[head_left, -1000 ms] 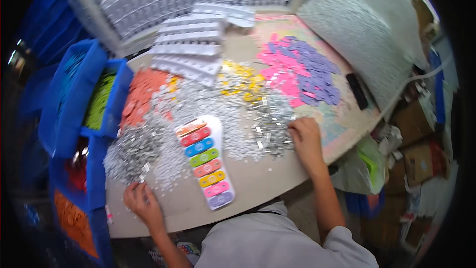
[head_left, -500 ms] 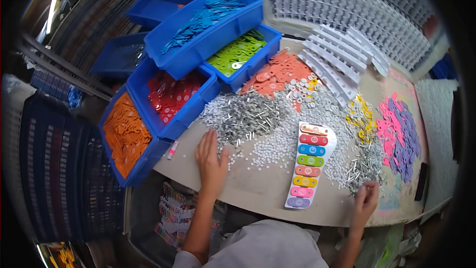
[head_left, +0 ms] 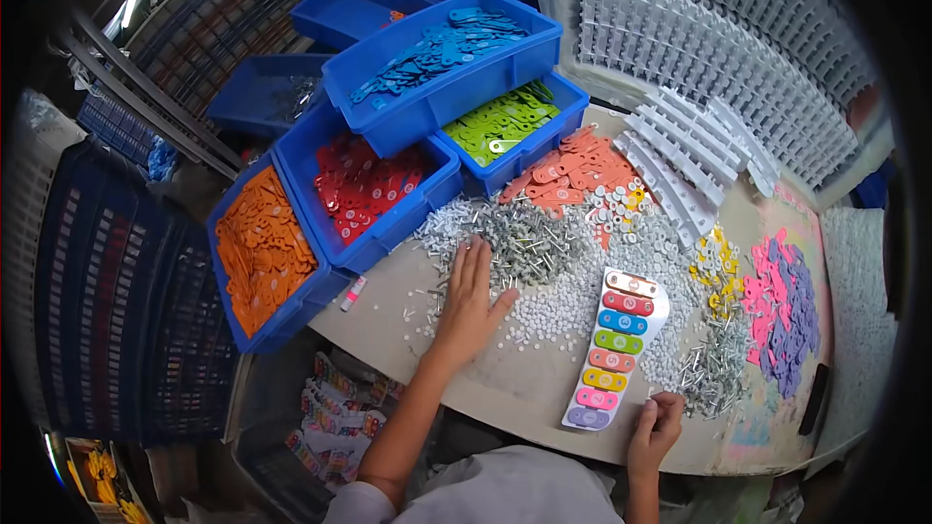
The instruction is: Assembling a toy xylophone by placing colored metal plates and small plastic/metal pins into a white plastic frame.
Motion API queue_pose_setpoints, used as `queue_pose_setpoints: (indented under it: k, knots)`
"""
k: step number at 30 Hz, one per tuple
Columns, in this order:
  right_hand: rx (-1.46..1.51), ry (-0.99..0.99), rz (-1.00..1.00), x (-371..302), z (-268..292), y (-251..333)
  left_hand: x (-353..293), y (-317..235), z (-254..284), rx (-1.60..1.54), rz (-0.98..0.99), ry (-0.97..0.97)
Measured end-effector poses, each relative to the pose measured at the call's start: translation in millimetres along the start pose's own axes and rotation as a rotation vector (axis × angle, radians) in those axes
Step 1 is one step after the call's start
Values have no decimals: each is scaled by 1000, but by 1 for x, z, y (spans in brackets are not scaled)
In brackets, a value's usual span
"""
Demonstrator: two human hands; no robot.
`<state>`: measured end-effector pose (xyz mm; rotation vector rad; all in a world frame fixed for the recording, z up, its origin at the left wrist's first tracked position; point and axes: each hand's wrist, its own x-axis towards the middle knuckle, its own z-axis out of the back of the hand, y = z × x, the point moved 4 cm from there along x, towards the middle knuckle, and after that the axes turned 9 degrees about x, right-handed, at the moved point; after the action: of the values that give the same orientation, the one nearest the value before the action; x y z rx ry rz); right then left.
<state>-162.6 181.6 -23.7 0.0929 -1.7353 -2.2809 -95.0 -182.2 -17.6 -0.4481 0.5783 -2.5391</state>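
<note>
My left hand [head_left: 470, 303] lies with its fingers stretched out, its fingertips at the near left edge of a heap of small silver metal pins [head_left: 534, 245]. Close to the table's near edge, my right hand [head_left: 656, 427] has thumb and fingers pinched together; whatever is between them is too small to make out. Just left of it, a white card strip [head_left: 663, 309] carries a column of coloured plastic tabs [head_left: 614, 342], from orange at the top to purple at the bottom. Another heap of metal pins [head_left: 714, 369] lies right of the card, beyond my right hand.
Blue bins hold orange [head_left: 264, 252], red [head_left: 374, 184], blue [head_left: 451, 49] and green tabs [head_left: 505, 126]. Loose coral [head_left: 573, 167], yellow [head_left: 716, 267], pink [head_left: 767, 281] and purple tabs [head_left: 794, 330] lie on the table [head_left: 495, 378]. White racks [head_left: 684, 155] stand behind small white caps [head_left: 544, 315].
My right hand has moved left from the right-hand pin heap toward the card. My left hand has shifted right and farther onto the other pin heap. The whole view has shifted slightly.
</note>
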Motion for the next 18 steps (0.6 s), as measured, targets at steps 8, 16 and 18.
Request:
queue_pose_setpoints:
  k: [8,16,18]
  knots:
    - [-28,12,40,1,-1,-1,-14,-11,8,27,13,40]
    - [-42,29,44,1,-2,-3,-24,-33,18,48,-40,44]
    - [-30,22,30,2,-3,-2,-22,-35,24,63,-51,22]
